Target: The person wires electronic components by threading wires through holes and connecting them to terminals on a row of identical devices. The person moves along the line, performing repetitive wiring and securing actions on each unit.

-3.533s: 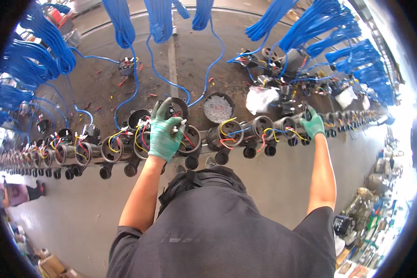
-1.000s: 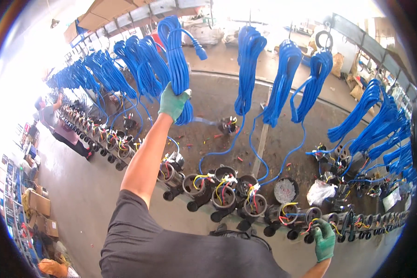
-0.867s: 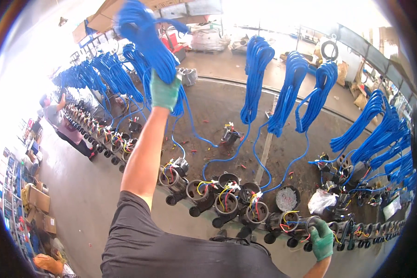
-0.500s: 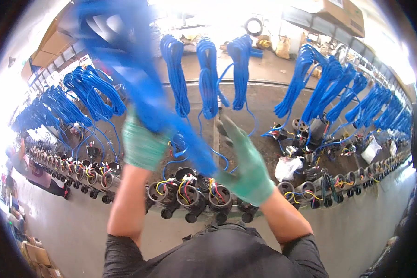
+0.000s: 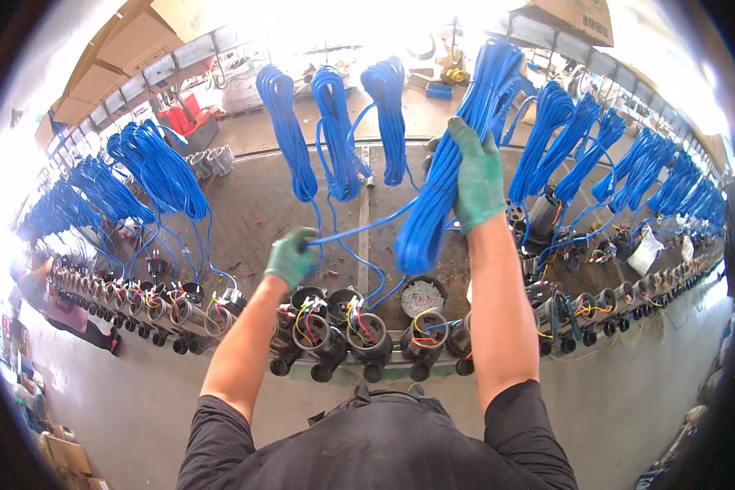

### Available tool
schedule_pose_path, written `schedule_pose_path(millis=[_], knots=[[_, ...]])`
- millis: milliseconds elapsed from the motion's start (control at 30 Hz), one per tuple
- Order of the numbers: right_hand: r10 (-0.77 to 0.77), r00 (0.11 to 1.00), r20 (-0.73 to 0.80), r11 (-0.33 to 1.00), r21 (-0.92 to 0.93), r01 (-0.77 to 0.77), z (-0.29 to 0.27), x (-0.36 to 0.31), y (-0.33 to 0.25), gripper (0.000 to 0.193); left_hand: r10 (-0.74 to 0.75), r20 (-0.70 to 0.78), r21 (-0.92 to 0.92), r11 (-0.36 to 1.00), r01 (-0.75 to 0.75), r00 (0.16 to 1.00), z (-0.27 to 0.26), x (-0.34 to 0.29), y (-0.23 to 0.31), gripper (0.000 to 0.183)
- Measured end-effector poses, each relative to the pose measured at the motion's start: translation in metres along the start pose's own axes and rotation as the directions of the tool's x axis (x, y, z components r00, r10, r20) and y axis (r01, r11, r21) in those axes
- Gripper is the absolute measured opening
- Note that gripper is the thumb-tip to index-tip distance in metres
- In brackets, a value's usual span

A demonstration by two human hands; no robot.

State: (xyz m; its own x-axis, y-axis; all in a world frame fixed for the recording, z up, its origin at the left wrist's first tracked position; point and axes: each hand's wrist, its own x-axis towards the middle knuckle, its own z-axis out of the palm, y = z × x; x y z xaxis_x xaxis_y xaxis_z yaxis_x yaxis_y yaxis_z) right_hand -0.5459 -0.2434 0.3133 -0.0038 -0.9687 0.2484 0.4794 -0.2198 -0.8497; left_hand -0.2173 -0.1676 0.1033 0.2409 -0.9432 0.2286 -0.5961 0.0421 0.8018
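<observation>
My right hand (image 5: pixel 476 173), in a green glove, is raised and grips a long coil of blue cable (image 5: pixel 449 196) hanging over the bench. My left hand (image 5: pixel 291 257), also gloved in green, is lower and pinches a single blue strand (image 5: pixel 359 229) that runs from that coil. Below both hands, a row of black round motor housings (image 5: pixel 347 335) with yellow and red wires sits along the bench's near edge.
More blue cable coils (image 5: pixel 335 131) hang in a line left and right above the bench. A white tub of small parts (image 5: pixel 422 296) stands among the housings. Cardboard boxes (image 5: pixel 114 57) sit overhead at the left, and a person's arm (image 5: pixel 73 327) rests at the far left.
My left hand took a blue coil from the rack at the left and swung it across. Now my right hand holds the coil up and my left hand has dropped to a loose strand.
</observation>
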Motion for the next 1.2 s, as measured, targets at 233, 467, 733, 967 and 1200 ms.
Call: schedule_pose_path(millis=[233, 467, 733, 967, 1200], knots=[[0.064, 0.994, 0.093, 0.992, -0.115, -0.053, -0.008, 0.024, -0.005, 0.03, 0.165, -0.6, 0.136, 0.985, -0.104, 0.782, -0.092, 0.05, -0.065, 0.009], [0.182, 0.982, 0.059, 0.981, -0.072, -0.178, -0.025, 0.041, 0.036, 0.032, -0.216, -0.673, -0.321, 0.947, -0.017, 0.707, -0.169, 0.04, 0.0, 0.029], [0.377, 0.916, 0.138, 0.818, -0.514, -0.26, -0.085, 0.026, 0.084, 0.042, 0.486, -0.333, 0.418, 0.844, -0.335, 0.808, -0.185, -0.047, 0.171, 0.033], [0.37, 0.698, 0.613, 0.715, -0.668, 0.207, -0.099, -0.085, 0.077, 0.049, 0.205, -0.117, -0.065, 0.975, -0.213, 0.972, -0.135, -0.058, 0.274, 0.04], [0.257, 0.641, 0.723, 0.958, -0.102, -0.27, -0.069, -0.179, 0.108, 0.082, 0.116, 0.008, -0.728, 0.682, -0.074, 0.993, -0.055, -0.023, 0.297, 0.034]])
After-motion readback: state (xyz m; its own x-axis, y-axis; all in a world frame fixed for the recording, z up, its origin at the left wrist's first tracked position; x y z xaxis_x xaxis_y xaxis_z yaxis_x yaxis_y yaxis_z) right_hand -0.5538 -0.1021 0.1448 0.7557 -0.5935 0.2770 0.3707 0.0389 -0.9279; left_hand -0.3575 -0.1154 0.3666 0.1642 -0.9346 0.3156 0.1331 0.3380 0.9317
